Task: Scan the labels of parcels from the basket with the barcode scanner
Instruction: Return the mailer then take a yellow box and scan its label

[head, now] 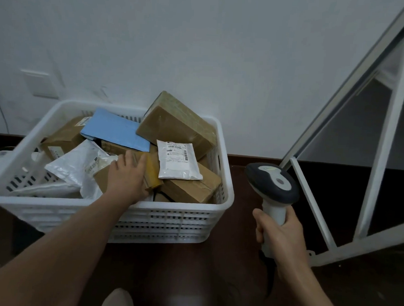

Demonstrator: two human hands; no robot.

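Observation:
A white slatted plastic basket point(170, 217) stands on the dark floor against the wall, full of parcels. On top lie a white pouch with a barcode label point(178, 161), a blue mailer point(116, 129), a big brown box point(178, 121) leaning on the far rim, and a silver-white bag point(76, 166). My left hand point(128, 175) reaches into the basket and lies palm down, fingers spread, on a small brown box point(150, 171); I cannot tell whether it grips it. My right hand point(278, 234) holds the grey and white barcode scanner point(272, 185) upright, to the right of the basket.
A white metal frame point(381, 149) leans against the wall on the right, its foot close to the scanner. A white wall plate point(41, 83) and a thin cable point(0, 111) are at the left. Dark wooden floor lies in front of the basket.

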